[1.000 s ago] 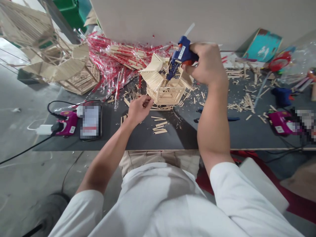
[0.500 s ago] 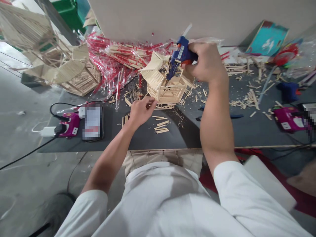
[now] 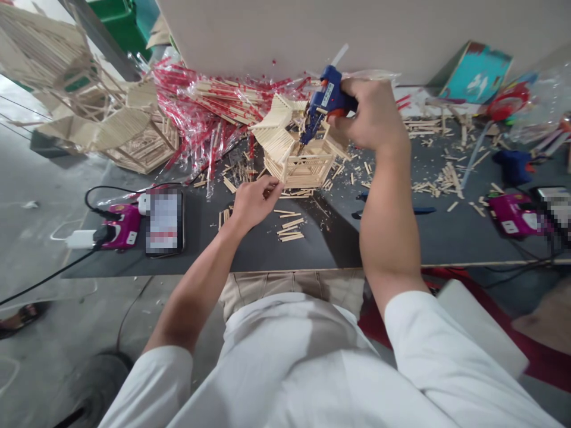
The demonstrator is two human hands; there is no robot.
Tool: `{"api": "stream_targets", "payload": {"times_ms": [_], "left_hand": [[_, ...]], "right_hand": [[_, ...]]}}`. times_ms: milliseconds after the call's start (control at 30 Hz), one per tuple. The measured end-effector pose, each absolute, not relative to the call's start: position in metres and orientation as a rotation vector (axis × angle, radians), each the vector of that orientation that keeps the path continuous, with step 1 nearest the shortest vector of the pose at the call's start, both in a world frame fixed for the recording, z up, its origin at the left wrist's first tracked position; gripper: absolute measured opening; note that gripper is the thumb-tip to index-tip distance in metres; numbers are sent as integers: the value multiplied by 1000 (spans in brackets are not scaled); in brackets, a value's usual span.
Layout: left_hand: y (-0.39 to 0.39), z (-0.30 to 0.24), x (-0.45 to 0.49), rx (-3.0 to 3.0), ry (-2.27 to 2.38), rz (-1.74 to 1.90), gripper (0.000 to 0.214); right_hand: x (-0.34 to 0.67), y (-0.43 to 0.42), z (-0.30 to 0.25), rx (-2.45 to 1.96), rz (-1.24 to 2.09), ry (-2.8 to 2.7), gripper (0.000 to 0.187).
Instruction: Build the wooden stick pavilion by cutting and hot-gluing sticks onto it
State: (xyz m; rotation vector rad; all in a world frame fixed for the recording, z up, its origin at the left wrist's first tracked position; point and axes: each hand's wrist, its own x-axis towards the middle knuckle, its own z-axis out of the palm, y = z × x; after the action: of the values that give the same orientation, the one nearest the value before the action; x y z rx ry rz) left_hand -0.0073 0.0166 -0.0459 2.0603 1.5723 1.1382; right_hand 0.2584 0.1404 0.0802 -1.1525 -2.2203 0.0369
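A small model house of thin wooden sticks (image 3: 307, 169) stands on the dark table, partly roofed with slatted panels. My left hand (image 3: 257, 201) is closed at its lower left corner, thumb and fingertips pinching the edge. Above it, my right hand (image 3: 372, 110) is wrapped round a blue hot glue gun (image 3: 328, 98). The gun tilts nose-down, its tip at the upper edge of the model's wall, and a clear glue stick (image 3: 340, 54) pokes out of its back end. Cut sticks (image 3: 291, 229) lie in front of the model.
Red-banded plastic wrapping with sticks (image 3: 200, 107) is heaped behind. Larger stick models (image 3: 125, 134) stand at the left. A phone (image 3: 164, 223) and a purple power strip (image 3: 122, 226) lie front left. At right are another blue glue gun (image 3: 513, 165) and a second purple strip (image 3: 513, 215).
The view has shifted slightly. A sandalled foot now shows at the left edge of the floor. Both hands keep their places at the model.
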Motion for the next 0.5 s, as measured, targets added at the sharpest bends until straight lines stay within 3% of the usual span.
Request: {"api": "stream_targets", "payload": {"times_ms": [500], "left_hand": [[15,-43,-7,2076,1593,1113,27]], "right_hand": [[255,136,82,-1109,58,-2219,19]]}}
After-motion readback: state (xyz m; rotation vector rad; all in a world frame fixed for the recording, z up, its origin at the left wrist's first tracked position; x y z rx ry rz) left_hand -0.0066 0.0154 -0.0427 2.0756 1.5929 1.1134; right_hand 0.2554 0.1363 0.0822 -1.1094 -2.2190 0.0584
